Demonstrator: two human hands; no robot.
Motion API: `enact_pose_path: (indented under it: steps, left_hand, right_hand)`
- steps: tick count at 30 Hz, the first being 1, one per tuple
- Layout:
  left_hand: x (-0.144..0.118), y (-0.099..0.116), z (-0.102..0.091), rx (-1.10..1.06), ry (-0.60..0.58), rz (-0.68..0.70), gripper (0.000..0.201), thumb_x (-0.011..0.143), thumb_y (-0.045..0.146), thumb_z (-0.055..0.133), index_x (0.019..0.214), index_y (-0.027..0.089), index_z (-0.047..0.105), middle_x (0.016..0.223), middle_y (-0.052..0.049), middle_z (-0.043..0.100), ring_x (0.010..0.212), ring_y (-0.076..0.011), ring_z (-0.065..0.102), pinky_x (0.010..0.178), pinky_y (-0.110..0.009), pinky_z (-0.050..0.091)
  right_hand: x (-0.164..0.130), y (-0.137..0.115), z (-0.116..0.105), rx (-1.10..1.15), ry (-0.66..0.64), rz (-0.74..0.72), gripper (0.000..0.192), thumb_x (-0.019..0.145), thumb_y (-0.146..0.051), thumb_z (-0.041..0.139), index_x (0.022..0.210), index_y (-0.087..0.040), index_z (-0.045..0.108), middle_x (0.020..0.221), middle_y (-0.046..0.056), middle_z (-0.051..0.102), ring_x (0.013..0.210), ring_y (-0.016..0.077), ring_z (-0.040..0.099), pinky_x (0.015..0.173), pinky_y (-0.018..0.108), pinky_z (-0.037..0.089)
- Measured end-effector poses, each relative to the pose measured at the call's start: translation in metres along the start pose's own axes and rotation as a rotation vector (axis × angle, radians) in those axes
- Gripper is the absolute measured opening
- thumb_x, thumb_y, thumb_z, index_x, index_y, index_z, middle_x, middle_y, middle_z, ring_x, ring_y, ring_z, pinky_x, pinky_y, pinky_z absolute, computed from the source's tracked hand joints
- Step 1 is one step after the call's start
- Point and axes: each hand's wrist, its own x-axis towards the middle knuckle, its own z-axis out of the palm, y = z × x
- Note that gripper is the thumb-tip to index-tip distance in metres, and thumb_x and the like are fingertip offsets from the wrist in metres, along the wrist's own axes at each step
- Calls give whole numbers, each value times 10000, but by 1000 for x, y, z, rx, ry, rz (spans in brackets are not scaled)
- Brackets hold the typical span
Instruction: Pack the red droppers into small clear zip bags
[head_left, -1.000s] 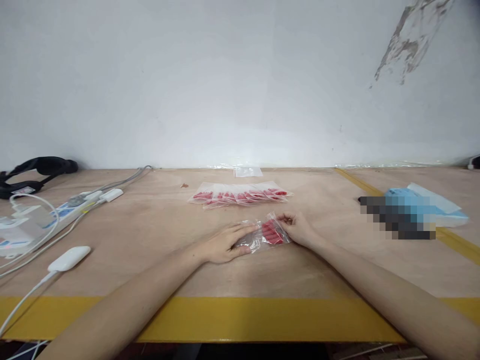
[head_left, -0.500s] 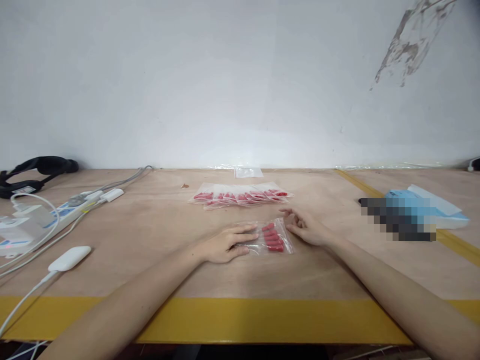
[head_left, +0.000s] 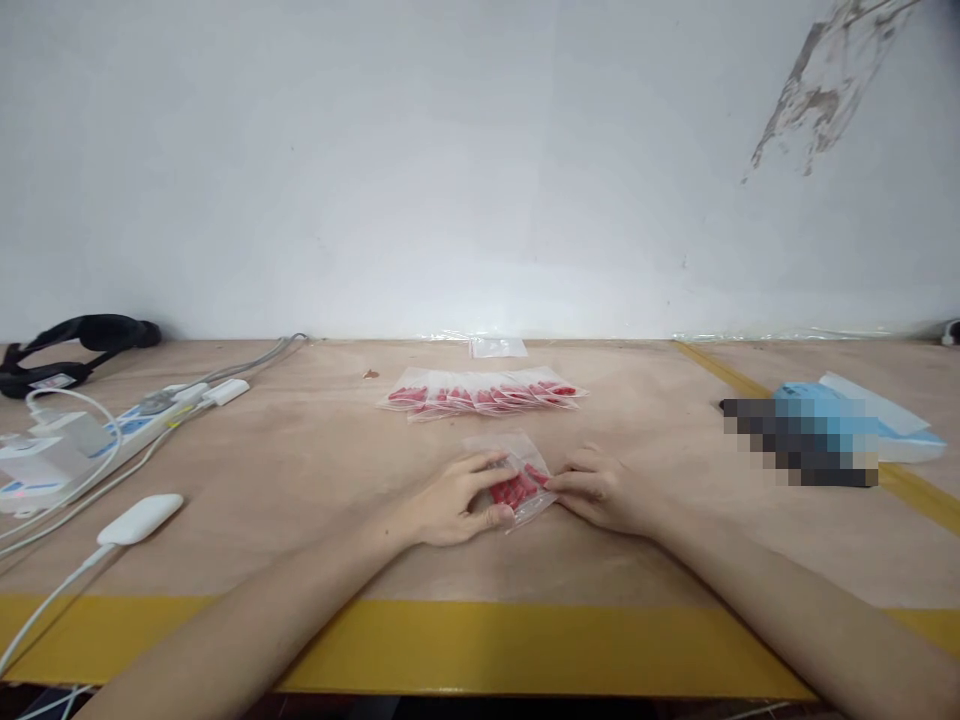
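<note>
A small clear zip bag (head_left: 529, 448) with several red, finger-like pieces (head_left: 514, 490) lies in front of me at an angle. At its left side, the thumb and fingers of my left hand (head_left: 457, 500) hold the plastic, with a gap between thumb and index finger. My right hand (head_left: 600, 490) pinches the bag's right edge between thumb and fingertips, its other fingers curled. Beyond both hands, several similar bags (head_left: 480, 392) with red contents lie overlapping in a row.
At the left are a power strip (head_left: 139, 428) with plugs and cables, a white device (head_left: 140, 519) on a cord, and a black strapped object (head_left: 82, 350). Blue-and-white packaging (head_left: 900, 435) lies right, by a blurred dark object (head_left: 795, 445). A white slip (head_left: 499, 347) lies near the wall.
My right hand has moved left and closed on the bag's edge. The bag has turned and shifted slightly left, and its red pieces look jumbled. My left thumb and fingers have drawn in around it.
</note>
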Motion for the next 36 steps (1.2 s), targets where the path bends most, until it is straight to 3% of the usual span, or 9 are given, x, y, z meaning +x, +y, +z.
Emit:
enact_pose_path:
  steps: [3, 6, 9, 14, 25, 36]
  left_hand:
    - [1, -3, 2, 9, -63, 26, 502, 853, 427, 463, 1312, 251, 366, 1380, -85, 327, 1267, -255, 304, 1025, -434, 285]
    - [4, -15, 2, 27, 18, 2, 422, 886, 352, 419, 1290, 235, 405, 1388, -81, 313, 1281, -246, 276, 1031, -435, 279]
    - [6, -23, 1, -5, 111, 4, 387, 881, 320, 433, 1254, 217, 453, 1345, -81, 382, 1247, -221, 344, 1017, -392, 320]
    - [6, -23, 3, -54, 110, 65, 447, 784, 387, 584, 1190, 208, 523, 1249, -91, 495, 1127, -216, 489, 960, -354, 398]
    - [6, -26, 13, 2, 216, 85, 293, 851, 271, 486, 1117, 200, 586, 1146, -67, 584, 1036, -177, 566, 918, -320, 451]
    - [10, -24, 13, 103, 260, 137, 317, 831, 322, 510, 1103, 170, 569, 1136, -83, 569, 1042, -198, 541, 910, -337, 444]
  right_hand:
    - [1, 0, 4, -133, -1, -119, 158, 817, -168, 494, 907, -200, 620, 763, 35, 620, 665, 102, 523, 649, 263, 358]
    - [3, 3, 6, -271, 12, -166, 163, 816, -144, 486, 917, -186, 607, 732, 28, 616, 652, 107, 499, 649, 269, 348]
    - [4, 9, 8, -367, 56, -167, 145, 817, -135, 481, 874, -179, 606, 716, 24, 616, 661, 109, 496, 672, 273, 344]
    - [5, 14, 9, -471, 93, -133, 151, 828, -145, 463, 777, -180, 601, 671, 22, 600, 652, 109, 491, 683, 277, 328]
    - [8, 11, 8, -522, -12, -137, 280, 859, -102, 356, 715, -181, 583, 599, 10, 543, 581, 108, 413, 745, 305, 310]
    - [12, 13, 9, -500, 61, -132, 228, 858, -164, 404, 739, -183, 597, 652, 20, 592, 648, 117, 460, 723, 301, 306]
